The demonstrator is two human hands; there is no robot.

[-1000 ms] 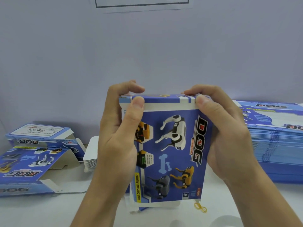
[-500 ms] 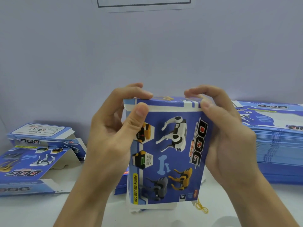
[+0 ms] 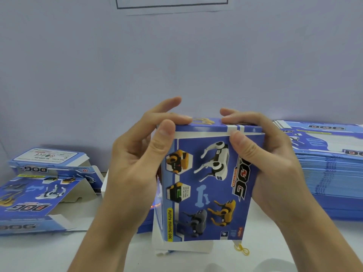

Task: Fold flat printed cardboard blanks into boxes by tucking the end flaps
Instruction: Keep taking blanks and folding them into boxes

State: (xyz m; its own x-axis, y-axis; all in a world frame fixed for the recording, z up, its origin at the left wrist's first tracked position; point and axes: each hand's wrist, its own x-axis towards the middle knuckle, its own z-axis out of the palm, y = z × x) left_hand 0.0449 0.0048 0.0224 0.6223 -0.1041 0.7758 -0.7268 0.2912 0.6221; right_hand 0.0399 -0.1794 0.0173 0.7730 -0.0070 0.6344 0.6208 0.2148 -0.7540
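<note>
You hold the box (image 3: 206,183) upright between both hands, its lower end near the surface (image 3: 59,256). Your left hand (image 3: 135,163) pinches the top left corner, thumb on the front, fingers (image 3: 172,116) flat over the top flap (image 3: 208,125). Your right hand (image 3: 269,160) grips the right corner likewise. Press evenly along the crease so the tuck seats without buckling. The flat blanks (image 3: 330,173) lie just right of your right fingers, finished boxes (image 3: 49,173) left; above is open room.
</note>
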